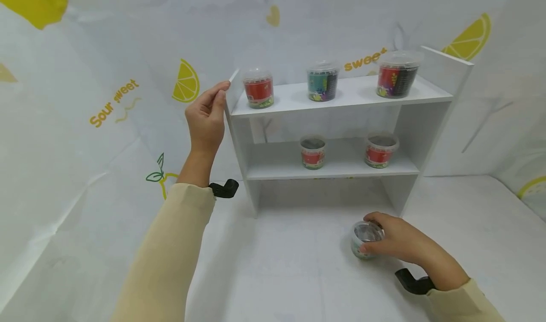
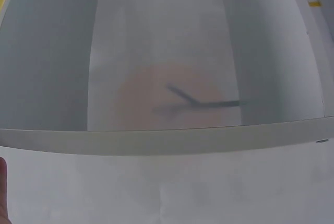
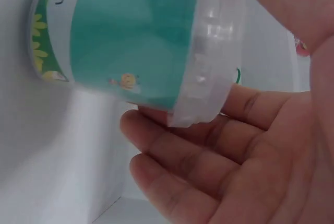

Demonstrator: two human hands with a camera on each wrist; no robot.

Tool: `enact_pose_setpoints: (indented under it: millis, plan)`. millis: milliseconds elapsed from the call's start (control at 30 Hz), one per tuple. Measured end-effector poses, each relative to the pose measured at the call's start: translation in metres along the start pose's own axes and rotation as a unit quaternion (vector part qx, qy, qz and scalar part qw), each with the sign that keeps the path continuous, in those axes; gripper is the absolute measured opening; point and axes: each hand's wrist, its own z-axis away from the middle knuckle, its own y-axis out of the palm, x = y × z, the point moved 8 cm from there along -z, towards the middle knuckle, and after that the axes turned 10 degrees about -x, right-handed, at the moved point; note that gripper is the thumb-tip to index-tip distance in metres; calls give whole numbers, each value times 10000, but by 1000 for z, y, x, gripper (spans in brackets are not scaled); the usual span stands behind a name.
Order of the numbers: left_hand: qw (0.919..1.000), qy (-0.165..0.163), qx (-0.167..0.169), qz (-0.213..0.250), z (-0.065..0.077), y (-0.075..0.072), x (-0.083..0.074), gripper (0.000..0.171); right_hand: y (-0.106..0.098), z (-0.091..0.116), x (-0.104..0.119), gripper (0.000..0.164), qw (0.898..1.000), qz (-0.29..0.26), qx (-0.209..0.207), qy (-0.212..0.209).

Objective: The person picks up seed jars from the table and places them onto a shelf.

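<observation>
My right hand (image 1: pixel 396 237) curls around a small plastic tub (image 1: pixel 362 251) standing upright on the white table in front of the shelf. In the right wrist view this tub (image 3: pixel 130 36) has a teal label and a clear rim, with my thumb and fingers (image 3: pixel 193 164) on either side of the rim. My left hand (image 1: pixel 207 118) is raised at the top front corner of the white shelf unit's left side panel (image 1: pixel 234 92), pinching its edge between thumb and fingers. Only a sliver of a finger (image 2: pixel 3 187) enters the left wrist view.
On the top board (image 1: pixel 290 97) stand three lidded tubs: red (image 1: pixel 259 92), teal (image 1: pixel 322 83) and a larger red-purple one (image 1: pixel 396 78). The middle board (image 1: pixel 277 163) bears two red-labelled tubs (image 1: pixel 313 158) (image 1: pixel 378 156). A lemon-print sheet (image 1: pixel 128 42) hangs behind.
</observation>
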Motion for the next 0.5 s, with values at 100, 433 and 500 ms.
enact_pose_setpoints:
  millis: [100, 433, 500]
  plan:
    - [10000, 23, 9, -25, 0, -1, 0, 21, -3, -1, 8, 82, 9996, -63, -175, -214]
    - [9997, 175, 113, -86, 0, -1, -1, 22, -32, -32, 98, 63, 9855, -194, -898, -1427]
    - [9998, 148, 92, -117, -1, -2, 0, 22, -38, -43, 122, 64, 9814, -233, -1029, -1607]
